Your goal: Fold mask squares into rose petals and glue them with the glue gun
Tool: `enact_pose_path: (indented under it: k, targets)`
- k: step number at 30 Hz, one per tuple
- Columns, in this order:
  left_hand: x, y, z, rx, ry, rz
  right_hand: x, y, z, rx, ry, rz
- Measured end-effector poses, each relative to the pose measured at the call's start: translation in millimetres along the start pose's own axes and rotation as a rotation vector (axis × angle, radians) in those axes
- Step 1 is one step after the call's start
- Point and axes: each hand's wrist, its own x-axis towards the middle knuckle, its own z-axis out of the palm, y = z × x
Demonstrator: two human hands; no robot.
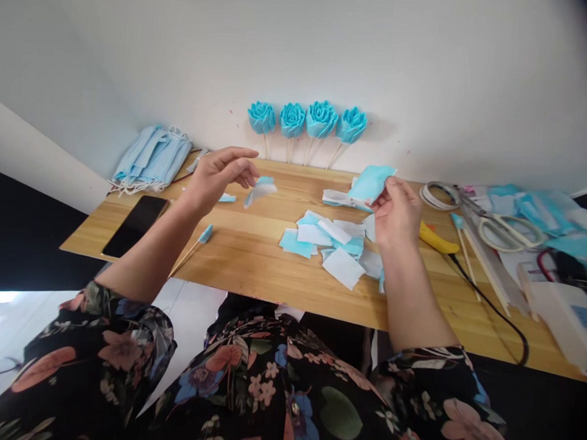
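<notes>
My left hand is raised over the left middle of the table, fingers apart. Just off its fingertips, a small blue and white fabric piece hangs in the air, blurred and apart from the hand. Between the thumb and fingers of my right hand is a light blue fabric piece, held above the table. Below and left of that hand lies a loose pile of blue and white fabric pieces. A stick with a blue wrapped tip lies near my left forearm.
Several blue fabric flowers on sticks lean against the back wall. Folded face masks and a black phone lie at the left. To the right are a tape roll, scissors, and a yellow corded tool.
</notes>
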Motion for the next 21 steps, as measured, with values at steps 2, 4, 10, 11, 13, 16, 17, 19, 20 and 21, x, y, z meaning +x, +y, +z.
enact_pose_path:
  k: [2, 4, 10, 11, 13, 16, 17, 19, 20, 21]
  targets:
    - [-3.3, -3.6, 3.9, -0.068, -0.068, -0.033, -0.1, 1.3, 0.4, -0.014, 0.009, 0.008]
    - [-4.5, -8.4, 9.9, -0.085, -0.120, -0.037, -0.6, 2.2, 0.9, -0.015, 0.016, 0.016]
    - [-2.6, -21.6, 12.4, 0.279, -0.164, 0.086, -0.8, 4.8, 0.1, -0.024, 0.022, 0.019]
    - [-3.2, -24.5, 11.8, 0.387, -0.208, 0.094, -0.9, 5.1, 0.0, -0.028, 0.021, 0.018]
    - [-4.8, -32.1, 13.2, 0.590, -0.298, 0.099, -1.5, 5.3, 0.2, -0.033, 0.009, 0.016]
    - [-5.7, -46.9, 24.9, 0.802, -0.357, 0.097, -3.3, 5.3, 1.3, -0.030, -0.010, 0.018]
    - [-5.1, -51.9, 30.7, 0.837, -0.373, 0.088, -3.8, 5.3, 1.5, -0.028, -0.013, 0.019]
    - [-2.4, -60.2, 42.8, 0.889, -0.401, 0.055, -4.3, 5.4, 1.7, -0.031, -0.012, 0.016]
    - [-0.7, -63.3, 48.2, 0.916, -0.412, 0.035, -4.4, 5.3, 1.7, -0.037, -0.016, 0.013]
    - [1.2, -65.5, 52.7, 0.945, -0.425, 0.018, -4.5, 4.9, 1.7, -0.041, -0.018, 0.008]
